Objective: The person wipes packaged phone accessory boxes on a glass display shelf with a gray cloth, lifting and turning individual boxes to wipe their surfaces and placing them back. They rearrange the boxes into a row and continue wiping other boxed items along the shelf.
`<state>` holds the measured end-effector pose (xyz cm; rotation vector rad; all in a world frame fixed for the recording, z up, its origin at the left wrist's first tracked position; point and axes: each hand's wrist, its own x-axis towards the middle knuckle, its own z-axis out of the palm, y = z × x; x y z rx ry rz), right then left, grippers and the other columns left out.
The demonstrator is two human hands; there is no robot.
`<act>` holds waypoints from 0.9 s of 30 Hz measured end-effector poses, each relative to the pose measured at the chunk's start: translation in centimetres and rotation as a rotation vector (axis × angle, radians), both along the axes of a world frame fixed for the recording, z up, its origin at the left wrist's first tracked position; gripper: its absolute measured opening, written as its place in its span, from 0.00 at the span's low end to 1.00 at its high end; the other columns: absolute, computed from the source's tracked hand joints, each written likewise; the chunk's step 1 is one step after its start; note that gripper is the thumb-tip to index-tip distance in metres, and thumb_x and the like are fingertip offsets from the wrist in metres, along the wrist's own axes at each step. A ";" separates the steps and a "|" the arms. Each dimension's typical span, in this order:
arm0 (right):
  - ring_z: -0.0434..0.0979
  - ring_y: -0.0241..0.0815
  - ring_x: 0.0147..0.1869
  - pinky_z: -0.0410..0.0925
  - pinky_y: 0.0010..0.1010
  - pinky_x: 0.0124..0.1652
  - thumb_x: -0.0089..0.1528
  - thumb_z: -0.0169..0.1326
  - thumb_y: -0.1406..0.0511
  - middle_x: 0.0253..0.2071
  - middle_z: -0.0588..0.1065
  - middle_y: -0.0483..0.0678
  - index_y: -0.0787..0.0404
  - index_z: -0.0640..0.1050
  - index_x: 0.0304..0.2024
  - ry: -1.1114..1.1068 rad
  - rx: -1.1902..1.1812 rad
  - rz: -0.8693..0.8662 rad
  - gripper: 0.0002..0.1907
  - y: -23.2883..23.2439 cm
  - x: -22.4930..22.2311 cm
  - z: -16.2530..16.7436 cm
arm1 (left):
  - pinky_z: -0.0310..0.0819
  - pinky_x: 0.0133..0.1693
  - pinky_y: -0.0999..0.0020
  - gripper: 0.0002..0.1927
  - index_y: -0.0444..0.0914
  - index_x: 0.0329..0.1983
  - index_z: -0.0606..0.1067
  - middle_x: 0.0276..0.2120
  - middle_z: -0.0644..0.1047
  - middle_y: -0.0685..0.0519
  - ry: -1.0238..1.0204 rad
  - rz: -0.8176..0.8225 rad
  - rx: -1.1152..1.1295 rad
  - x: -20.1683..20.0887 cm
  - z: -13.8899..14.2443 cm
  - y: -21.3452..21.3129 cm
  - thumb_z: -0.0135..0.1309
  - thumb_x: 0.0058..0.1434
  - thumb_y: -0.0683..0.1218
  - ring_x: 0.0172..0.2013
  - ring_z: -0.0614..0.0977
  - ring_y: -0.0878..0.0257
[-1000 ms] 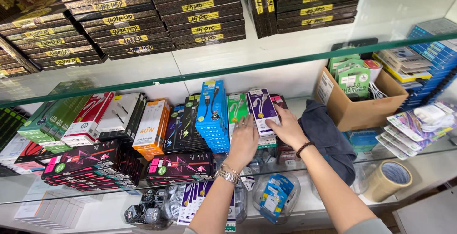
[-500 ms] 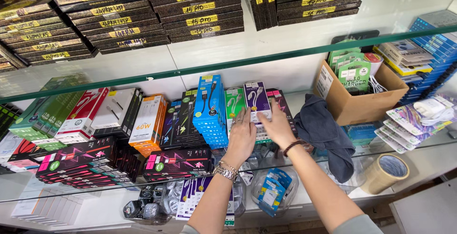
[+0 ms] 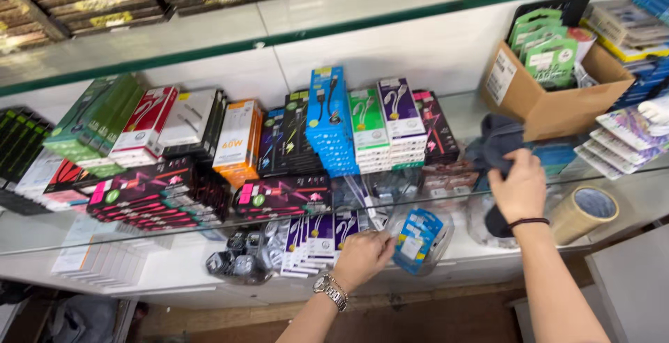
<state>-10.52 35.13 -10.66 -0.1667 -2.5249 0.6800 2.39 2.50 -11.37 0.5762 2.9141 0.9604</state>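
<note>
Reaching down to the lower shelf [image 3: 488, 263], the left hand [image 3: 364, 259], a watch [image 3: 329, 290] on its wrist, was curled with its fingers pressed together at the edge of a clear bag [image 3: 421, 238] of blue packets; whether it actually pinched the plastic could not be told. That bag lay just at 3 o'clock from the left hand, touching or nearly so, its long axis tilted toward 1 o'clock, and the left hand was plainly the nearer of the two. A row of white cable packs [image 3: 313, 242] stood just at 9 o'clock from the same hand. The right hand [image 3: 519, 189], a dark band at its wrist, sat higher, at 2 o'clock from the bag, its fingers closed on a dark cloth [image 3: 498, 144] bunched on the glass shelf [image 3: 460, 113]. At 9 o'clock from the cloth stood upright stacks of boxed cables: blue boxes [image 3: 327, 123], green boxes [image 3: 368, 123] and purple boxes [image 3: 401, 116]. A cardboard box [image 3: 550, 102] stood at 1 o'clock from the right hand, and a tape roll [image 3: 584, 212] at 3 o'clock.
</note>
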 end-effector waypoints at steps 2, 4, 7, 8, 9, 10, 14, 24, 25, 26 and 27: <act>0.75 0.62 0.58 0.67 0.45 0.56 0.65 0.62 0.59 0.53 0.75 0.62 0.62 0.71 0.55 -0.051 -0.332 -0.049 0.22 -0.3 1.3 -0.4 | 0.72 0.51 0.52 0.14 0.38 0.44 0.78 0.43 0.78 0.42 0.040 0.179 -0.134 0.2 -1.8 -1.3 0.55 0.66 0.53 0.47 0.79 0.46; 0.76 0.55 0.56 0.67 0.39 0.54 0.64 0.60 0.63 0.53 0.73 0.58 0.61 0.68 0.58 0.089 -0.661 0.103 0.23 -2.1 2.9 -0.9 | 0.64 0.57 0.49 0.23 0.37 0.53 0.74 0.56 0.72 0.37 0.040 0.212 -0.265 0.5 -2.9 -2.3 0.59 0.60 0.55 0.56 0.72 0.41; 0.74 0.42 0.56 0.68 0.30 0.52 0.61 0.57 0.67 0.55 0.72 0.49 0.56 0.66 0.61 0.113 -1.042 0.254 0.27 -5.5 5.5 -1.2 | 0.48 0.67 0.46 0.46 0.37 0.69 0.62 0.71 0.56 0.32 -0.096 0.056 -0.445 0.1 -3.2 -3.0 0.66 0.53 0.59 0.69 0.55 0.38; 0.73 0.37 0.57 0.68 0.28 0.52 0.60 0.55 0.68 0.57 0.73 0.45 0.54 0.66 0.63 0.088 -1.152 0.290 0.28 -6.3 6.4 -1.2 | 0.44 0.70 0.48 0.51 0.37 0.73 0.56 0.73 0.52 0.33 -0.196 0.008 -0.498 0.1 -3.1 -3.0 0.67 0.52 0.60 0.72 0.51 0.40; 0.74 0.37 0.57 0.69 0.28 0.52 0.60 0.54 0.68 0.56 0.74 0.44 0.55 0.68 0.63 0.040 -1.241 0.317 0.27 -7.1 7.4 -1.2 | 0.40 0.73 0.49 0.58 0.36 0.77 0.50 0.74 0.48 0.33 -0.295 -0.043 -0.551 0.1 -2.9 -3.0 0.67 0.52 0.61 0.75 0.47 0.42; 0.75 0.37 0.57 0.69 0.28 0.52 0.60 0.53 0.68 0.56 0.75 0.43 0.56 0.70 0.62 -0.007 -1.330 0.343 0.26 -7.5 8.4 -1.3 | 0.41 0.72 0.50 0.59 0.35 0.77 0.49 0.74 0.47 0.33 -0.311 -0.071 -0.578 0.2 -2.9 -3.1 0.68 0.51 0.60 0.75 0.47 0.42; 0.77 0.39 0.54 0.71 0.33 0.50 0.63 0.52 0.64 0.52 0.77 0.43 0.57 0.74 0.59 -0.224 -1.657 0.301 0.21 -8.1 12.0 -2.4 | 0.45 0.71 0.52 0.58 0.29 0.75 0.48 0.74 0.47 0.29 -0.276 -0.101 -0.512 0.8 -3.2 -3.6 0.68 0.51 0.55 0.74 0.49 0.40; 0.77 0.40 0.52 0.70 0.37 0.49 0.62 0.57 0.60 0.50 0.78 0.43 0.52 0.73 0.62 -0.470 -1.736 0.259 0.25 -17.3 16.0 -7.0 | 0.64 0.65 0.55 0.46 0.25 0.75 0.48 0.69 0.64 0.29 0.111 0.313 0.157 5.5 -2.0 -2.2 0.54 0.56 0.40 0.63 0.72 0.39; 0.77 0.39 0.54 0.70 0.35 0.51 0.60 0.57 0.59 0.51 0.79 0.42 0.53 0.73 0.62 -0.539 -1.709 0.304 0.26 -18.5 16.3 -6.9 | 0.61 0.65 0.52 0.49 0.23 0.73 0.46 0.66 0.64 0.27 0.211 0.282 0.149 6.7 -1.4 -1.0 0.56 0.52 0.40 0.63 0.70 0.36; 0.78 0.38 0.56 0.70 0.33 0.53 0.59 0.58 0.59 0.53 0.80 0.41 0.53 0.73 0.63 -0.607 -1.681 0.347 0.28 -19.1 16.5 -6.8 | 0.58 0.65 0.48 0.51 0.22 0.72 0.44 0.64 0.63 0.25 0.310 0.249 0.139 8.0 -0.7 0.2 0.58 0.49 0.39 0.63 0.69 0.33; 0.78 0.37 0.56 0.70 0.34 0.53 0.58 0.60 0.60 0.53 0.79 0.40 0.51 0.71 0.63 -0.630 -1.630 0.366 0.30 -19.4 16.6 -6.6 | 0.55 0.64 0.44 0.54 0.20 0.70 0.42 0.61 0.63 0.24 0.409 0.213 0.128 9.0 -0.2 0.8 0.59 0.45 0.38 0.62 0.67 0.30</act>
